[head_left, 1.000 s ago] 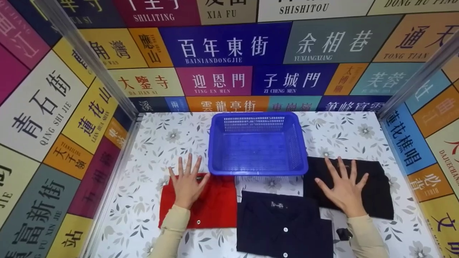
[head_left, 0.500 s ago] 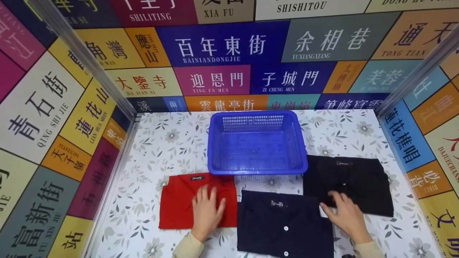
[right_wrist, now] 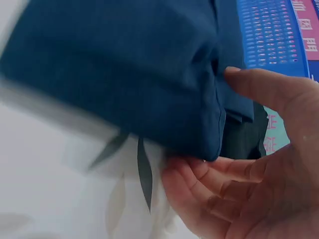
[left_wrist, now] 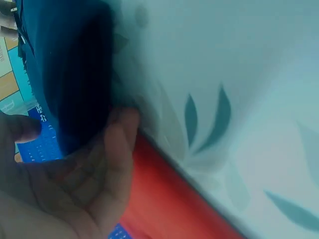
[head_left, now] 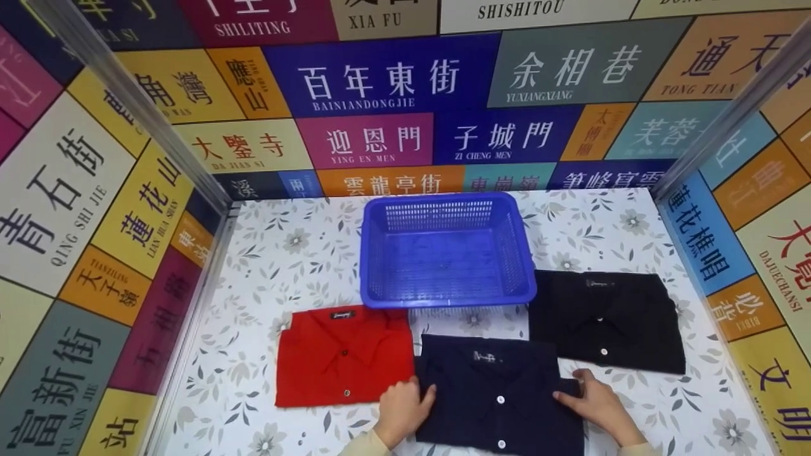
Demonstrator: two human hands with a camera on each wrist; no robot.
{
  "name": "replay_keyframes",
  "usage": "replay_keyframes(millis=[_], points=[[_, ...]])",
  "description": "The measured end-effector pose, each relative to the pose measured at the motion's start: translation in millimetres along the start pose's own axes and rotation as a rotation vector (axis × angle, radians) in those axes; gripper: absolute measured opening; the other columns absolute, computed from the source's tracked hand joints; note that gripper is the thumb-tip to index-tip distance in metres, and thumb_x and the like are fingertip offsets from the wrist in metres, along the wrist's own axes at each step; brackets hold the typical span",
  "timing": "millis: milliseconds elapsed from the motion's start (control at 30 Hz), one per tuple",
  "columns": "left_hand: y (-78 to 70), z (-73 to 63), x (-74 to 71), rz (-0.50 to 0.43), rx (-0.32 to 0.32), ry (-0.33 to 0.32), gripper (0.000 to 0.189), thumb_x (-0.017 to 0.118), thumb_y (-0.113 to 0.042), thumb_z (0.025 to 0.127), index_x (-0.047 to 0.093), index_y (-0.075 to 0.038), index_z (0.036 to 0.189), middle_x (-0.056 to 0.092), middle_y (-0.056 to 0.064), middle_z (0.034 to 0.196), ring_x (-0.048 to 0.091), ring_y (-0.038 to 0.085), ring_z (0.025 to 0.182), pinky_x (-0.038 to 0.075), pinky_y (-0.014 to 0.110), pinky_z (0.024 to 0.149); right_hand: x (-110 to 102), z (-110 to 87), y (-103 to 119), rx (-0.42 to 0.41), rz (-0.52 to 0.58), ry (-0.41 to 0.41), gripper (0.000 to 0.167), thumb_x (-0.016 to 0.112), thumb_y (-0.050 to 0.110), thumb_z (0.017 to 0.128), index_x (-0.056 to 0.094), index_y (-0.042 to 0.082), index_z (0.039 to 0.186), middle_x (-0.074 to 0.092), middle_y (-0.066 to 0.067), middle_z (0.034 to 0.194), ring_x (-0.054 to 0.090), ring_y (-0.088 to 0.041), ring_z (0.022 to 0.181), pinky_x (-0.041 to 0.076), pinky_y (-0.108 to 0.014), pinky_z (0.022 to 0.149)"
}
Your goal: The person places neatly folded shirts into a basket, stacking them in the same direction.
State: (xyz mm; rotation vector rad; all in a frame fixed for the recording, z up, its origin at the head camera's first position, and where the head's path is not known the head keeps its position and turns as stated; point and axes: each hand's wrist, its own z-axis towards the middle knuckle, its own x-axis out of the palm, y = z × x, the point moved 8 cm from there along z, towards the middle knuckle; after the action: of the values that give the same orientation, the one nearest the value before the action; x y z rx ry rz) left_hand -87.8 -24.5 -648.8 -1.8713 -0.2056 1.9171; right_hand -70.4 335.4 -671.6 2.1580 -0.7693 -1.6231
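Note:
A folded navy polo shirt (head_left: 466,399) with white buttons lies at the front middle of the table. At its left edge, my left hand (head_left: 403,411) grips the side; the left wrist view shows the curled fingers (left_wrist: 117,154) along the fabric's edge. My right hand (head_left: 599,404) holds the opposite side, thumb above and fingers beneath the cloth in the right wrist view. To the left a folded red polo shirt (head_left: 317,367) lies flat, close beside my left hand. A folded black polo shirt (head_left: 633,323) rests at the right, behind my right hand.
A blue plastic basket (head_left: 447,304) with perforated sides stands behind the shirts, with nothing inside. The table (head_left: 266,240) has a floral white cover. Panels with printed lettering (head_left: 380,76) enclose the back and both sides.
Both hands have moved off the red and black shirts, toward the front and inward, and have taken hold of the navy shirt's two sides.

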Motion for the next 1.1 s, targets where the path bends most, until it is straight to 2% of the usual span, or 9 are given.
replay_keyframes(millis=[133,267,367,467,533,633,733,900,1100], points=[[3.9,4.8,10.3,-0.160,-0.067,0.124,0.039,0.068,-0.038,0.085,0.064,0.000,0.085,0.064,0.021,0.070,0.064,0.040,0.065,0.051,0.047,0.054,7.6,1.2,6.6,0.008,0.101,0.027,0.069,0.080,0.028,0.075,0.048,-0.012,0.122,0.064,-0.021,0.095,0.061,-0.033,0.088,0.048,-0.049,0.080],[10.8,9.3,20.4,-0.389,-0.179,0.277,0.049,0.073,-0.030,0.081,0.060,0.011,0.105,0.065,0.030,0.092,0.063,0.047,0.087,0.052,0.053,0.075,14.1,4.2,11.6,0.006,0.194,0.051,0.069,0.082,0.022,0.072,0.048,-0.013,0.122,0.063,-0.024,0.104,0.060,-0.036,0.096,0.046,-0.048,0.085],[12.5,11.9,25.8,-0.588,-0.244,0.358,0.047,0.074,-0.024,0.081,0.059,0.011,0.109,0.066,0.025,0.096,0.063,0.040,0.091,0.051,0.050,0.080,15.7,8.3,13.5,0.003,0.235,0.062,0.067,0.082,0.017,0.072,0.049,-0.014,0.120,0.064,-0.021,0.105,0.059,-0.035,0.098,0.045,-0.046,0.088],[10.7,15.2,29.2,-0.743,-0.265,0.413,0.035,0.073,-0.019,0.081,0.062,0.006,0.102,0.067,0.016,0.091,0.064,0.029,0.084,0.052,0.043,0.077,17.5,13.2,16.3,-0.026,0.315,0.102,0.061,0.080,0.012,0.073,0.049,-0.017,0.118,0.064,-0.018,0.103,0.060,-0.029,0.094,0.047,-0.038,0.086],[9.3,17.8,28.8,-0.768,-0.252,0.435,0.031,0.073,-0.017,0.081,0.063,0.006,0.099,0.067,0.014,0.090,0.062,0.025,0.082,0.052,0.041,0.077,19.1,15.8,20.7,-0.074,0.410,0.155,0.056,0.078,0.008,0.076,0.049,-0.020,0.116,0.064,-0.019,0.102,0.061,-0.024,0.091,0.049,-0.032,0.082],[9.8,21.1,26.3,-0.745,-0.227,0.450,0.029,0.073,-0.014,0.081,0.063,0.007,0.100,0.065,0.013,0.091,0.060,0.025,0.084,0.050,0.042,0.079,18.9,17.9,30.6,-0.194,0.522,0.235,0.049,0.072,0.002,0.080,0.048,-0.022,0.115,0.063,-0.024,0.104,0.061,-0.018,0.090,0.049,-0.025,0.079],[11.2,22.5,25.9,-0.785,-0.225,0.463,0.027,0.072,-0.008,0.080,0.064,0.005,0.102,0.065,0.011,0.095,0.059,0.025,0.087,0.049,0.042,0.083,15.4,18.6,36.6,-0.262,0.534,0.261,0.047,0.069,0.001,0.083,0.047,-0.022,0.119,0.060,-0.027,0.110,0.060,-0.017,0.096,0.047,-0.021,0.083],[13.7,25.3,24.7,-0.926,-0.237,0.465,0.028,0.070,0.003,0.075,0.064,0.005,0.103,0.066,0.008,0.094,0.060,0.019,0.083,0.051,0.037,0.081,6.2,21.7,40.7,-0.231,0.461,0.209,0.061,0.071,0.004,0.084,0.039,-0.024,0.128,0.052,-0.033,0.123,0.051,-0.033,0.114,0.040,-0.018,0.091],[13.2,34.3,13.5,-1.018,-0.194,0.452,0.029,0.069,0.008,0.072,0.065,0.006,0.100,0.067,0.009,0.091,0.058,0.014,0.077,0.052,0.032,0.076,-3.6,26.0,49.7,-0.225,0.468,0.161,0.068,0.070,0.002,0.085,0.031,-0.025,0.134,0.048,-0.037,0.127,0.052,-0.040,0.113,0.045,-0.021,0.086]])
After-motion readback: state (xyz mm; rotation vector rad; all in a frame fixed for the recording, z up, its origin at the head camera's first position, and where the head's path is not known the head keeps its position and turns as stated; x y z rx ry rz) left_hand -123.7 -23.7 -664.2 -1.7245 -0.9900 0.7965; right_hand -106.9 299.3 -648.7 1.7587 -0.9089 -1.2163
